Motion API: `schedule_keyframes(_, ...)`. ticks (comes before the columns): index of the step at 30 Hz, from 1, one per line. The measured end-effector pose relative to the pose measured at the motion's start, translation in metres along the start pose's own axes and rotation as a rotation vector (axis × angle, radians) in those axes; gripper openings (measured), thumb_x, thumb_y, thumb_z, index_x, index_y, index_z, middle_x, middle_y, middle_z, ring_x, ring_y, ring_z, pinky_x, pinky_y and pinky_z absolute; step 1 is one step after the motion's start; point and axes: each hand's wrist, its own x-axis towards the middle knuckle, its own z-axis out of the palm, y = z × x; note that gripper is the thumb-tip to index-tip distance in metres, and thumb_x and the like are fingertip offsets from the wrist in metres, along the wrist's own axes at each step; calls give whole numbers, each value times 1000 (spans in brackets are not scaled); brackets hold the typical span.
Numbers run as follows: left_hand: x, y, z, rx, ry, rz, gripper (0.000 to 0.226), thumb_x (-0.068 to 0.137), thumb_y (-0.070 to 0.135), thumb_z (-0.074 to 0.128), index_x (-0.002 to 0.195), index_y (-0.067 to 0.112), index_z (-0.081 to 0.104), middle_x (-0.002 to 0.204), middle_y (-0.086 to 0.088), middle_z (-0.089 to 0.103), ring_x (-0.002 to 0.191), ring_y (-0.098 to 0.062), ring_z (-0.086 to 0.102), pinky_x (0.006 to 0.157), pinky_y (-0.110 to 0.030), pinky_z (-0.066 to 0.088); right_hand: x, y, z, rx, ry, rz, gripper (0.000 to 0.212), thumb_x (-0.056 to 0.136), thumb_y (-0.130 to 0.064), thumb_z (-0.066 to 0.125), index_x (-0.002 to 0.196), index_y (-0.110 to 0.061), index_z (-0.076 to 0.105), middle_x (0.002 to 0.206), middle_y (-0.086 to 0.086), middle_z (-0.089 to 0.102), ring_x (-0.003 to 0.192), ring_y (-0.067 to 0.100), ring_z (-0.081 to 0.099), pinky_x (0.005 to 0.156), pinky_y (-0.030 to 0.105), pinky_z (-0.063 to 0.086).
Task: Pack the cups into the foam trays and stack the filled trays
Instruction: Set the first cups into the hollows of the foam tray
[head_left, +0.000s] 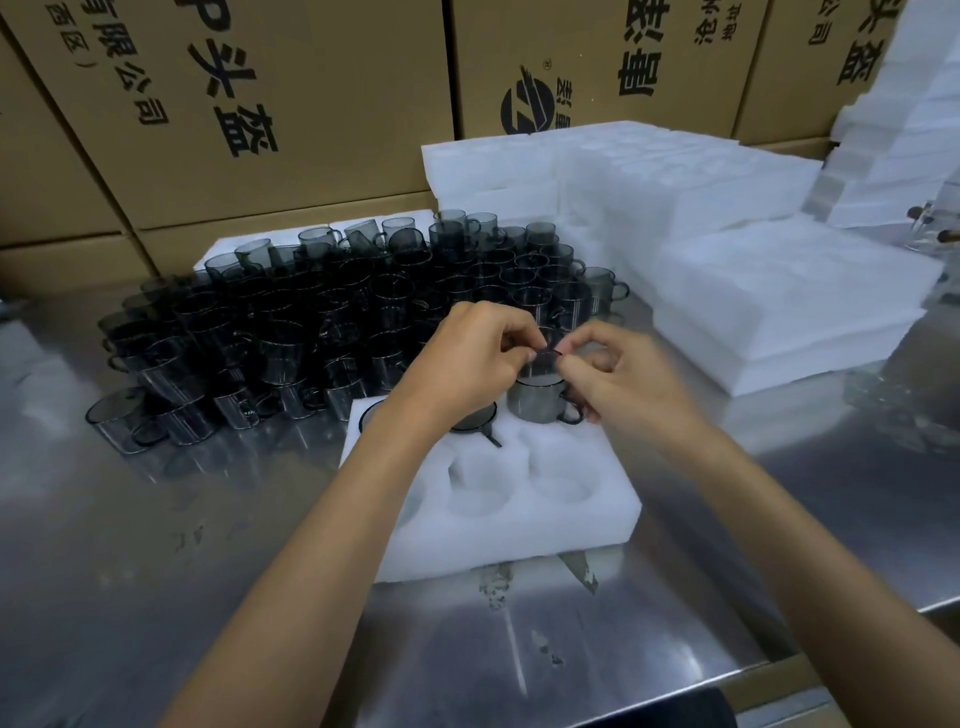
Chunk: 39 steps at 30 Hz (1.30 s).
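Note:
A white foam tray (519, 525) with round pockets lies on the steel table in front of me. One smoky glass cup (540, 408) sits in its far right pocket and another cup (475, 421) sits in the far middle pocket, partly hidden by my left wrist. Above the right pocket, my left hand (467, 364) and my right hand (618, 379) both pinch the rim of a second smoky cup (543, 361) that rests on top of the seated one. A large cluster of smoky handled cups (322, 322) stands behind the tray.
Stacks of white foam trays (769, 312) fill the right side and back (571, 171). Brown printed cartons (260, 114) wall off the rear. The steel table (208, 545) shows bare metal at left and near me; its front edge runs along the lower right.

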Motion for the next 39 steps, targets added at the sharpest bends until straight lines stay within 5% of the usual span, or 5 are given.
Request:
schedule_keyframes(10, -12, -14, 26, 194, -73, 25, 9, 91, 15, 65, 94, 24, 66, 95, 8, 60, 95, -13, 44, 91, -37, 38, -4, 27, 2, -65, -98, 17, 12, 87, -25, 72, 94, -29, 63, 102, -3, 58, 89, 3, 49, 74, 10, 38)
schedule_keyframes(19, -10, -22, 24, 11, -47, -90, 17, 90, 9, 65, 84, 24, 69, 75, 16, 60, 71, 1, 53, 65, -20, 39, 24, 37, -5, 162, 156, 161, 10, 90, -32, 69, 97, -34, 62, 99, -13, 64, 90, 6, 58, 62, 11, 45)
schedule_keyframes(26, 1, -37, 13, -5, -36, -104, 24, 87, 11, 70, 76, 32, 72, 73, 18, 66, 71, -1, 59, 67, -21, 48, 68, 42, 10, 155, -63, 389, 55, 79, -14, 69, 131, -27, 56, 128, -3, 60, 111, 14, 57, 84, 24, 44)
schedule_keyframes(30, 9, -44, 9, 30, 0, -83, 21, 86, 9, 70, 79, 28, 75, 74, 19, 64, 77, 0, 58, 69, -18, 48, 76, 44, 12, 121, -134, 374, 44, 73, -14, 78, 111, -32, 67, 98, -12, 73, 92, 10, 66, 60, 14, 46)
schedule_keyframes(39, 14, -49, 5, -11, -7, -106, 11, 90, 18, 70, 93, 25, 78, 86, 15, 71, 86, -2, 64, 77, -19, 49, 56, 34, -2, 55, 171, 235, 51, 68, -18, 88, 106, -18, 54, 98, -7, 61, 87, 9, 58, 71, 22, 47)
